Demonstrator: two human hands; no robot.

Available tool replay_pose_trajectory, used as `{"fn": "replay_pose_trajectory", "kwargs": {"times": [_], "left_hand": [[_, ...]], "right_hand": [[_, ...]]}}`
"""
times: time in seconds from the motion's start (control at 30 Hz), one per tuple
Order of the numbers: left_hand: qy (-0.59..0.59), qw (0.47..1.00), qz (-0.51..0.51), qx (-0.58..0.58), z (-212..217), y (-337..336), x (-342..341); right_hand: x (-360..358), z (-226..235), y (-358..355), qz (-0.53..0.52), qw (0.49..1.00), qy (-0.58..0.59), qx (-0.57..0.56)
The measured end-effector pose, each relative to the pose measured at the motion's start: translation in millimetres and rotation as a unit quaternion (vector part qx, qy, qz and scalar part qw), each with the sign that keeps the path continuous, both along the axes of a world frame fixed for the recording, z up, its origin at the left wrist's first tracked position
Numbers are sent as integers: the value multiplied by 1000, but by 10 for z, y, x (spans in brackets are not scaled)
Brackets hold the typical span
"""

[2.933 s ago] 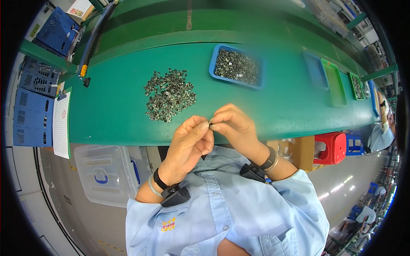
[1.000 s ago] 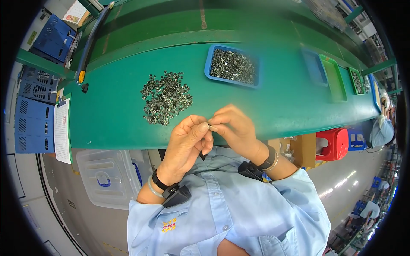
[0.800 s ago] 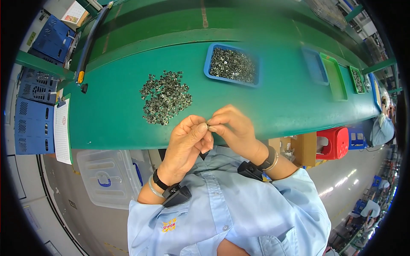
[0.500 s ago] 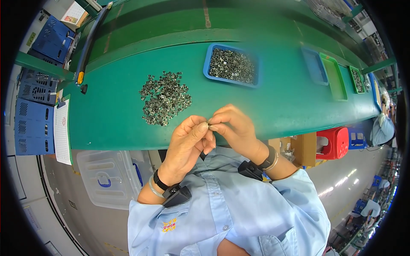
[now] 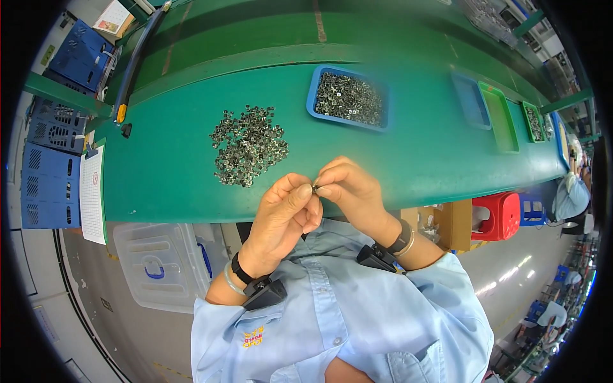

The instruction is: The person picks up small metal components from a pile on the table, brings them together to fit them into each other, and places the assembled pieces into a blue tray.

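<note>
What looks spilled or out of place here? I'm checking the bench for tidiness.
One thing: a loose heap of small metal parts lies straight on the green table, while similar parts fill the blue tray beside it. Both hands, left and right, pinch one small part.

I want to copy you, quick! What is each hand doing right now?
Left hand: closed, fingertips pinching a small metal part.
Right hand: closed, fingertips pinching the same small metal part from the other side.

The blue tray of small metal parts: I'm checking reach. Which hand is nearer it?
Right. The right hand sits below the blue tray, slightly nearer; the left hand is lower and further left.
</note>
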State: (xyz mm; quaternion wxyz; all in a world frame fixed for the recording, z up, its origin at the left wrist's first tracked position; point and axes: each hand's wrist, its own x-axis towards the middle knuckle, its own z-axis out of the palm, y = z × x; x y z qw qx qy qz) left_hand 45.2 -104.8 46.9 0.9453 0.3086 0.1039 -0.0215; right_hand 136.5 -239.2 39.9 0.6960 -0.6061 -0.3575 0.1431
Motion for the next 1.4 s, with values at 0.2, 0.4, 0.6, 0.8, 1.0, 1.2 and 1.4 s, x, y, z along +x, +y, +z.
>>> {"fn": "replay_pose_trajectory", "kwargs": {"times": [0.2, 0.4, 0.6, 0.8, 1.0, 1.2, 1.4], "left_hand": [[1, 1000, 4, 1, 16, 1, -4], [14, 999, 26, 35, 126, -35, 5], [13, 996, 30, 88, 112, -24, 2], [13, 995, 27, 93, 88, -9, 11], [15, 996, 27, 81, 100, -17, 5], [12, 997, 22, 74, 89, 0, 0], [23, 996, 21, 83, 100, 5, 8]], "right_hand": [[-5, 19, -2, 5, 1000, 9, -1], [-4, -5, 17, 11, 997, 69, 21], [-7, -10, 0, -21, 999, -25, -32], [-19, -27, 4, -39, 997, -44, -38], [-27, -26, 6, -50, 997, -46, -45], [-26, -22, 11, -54, 996, -56, -47], [-28, -28, 6, -61, 993, -85, -58]]}}
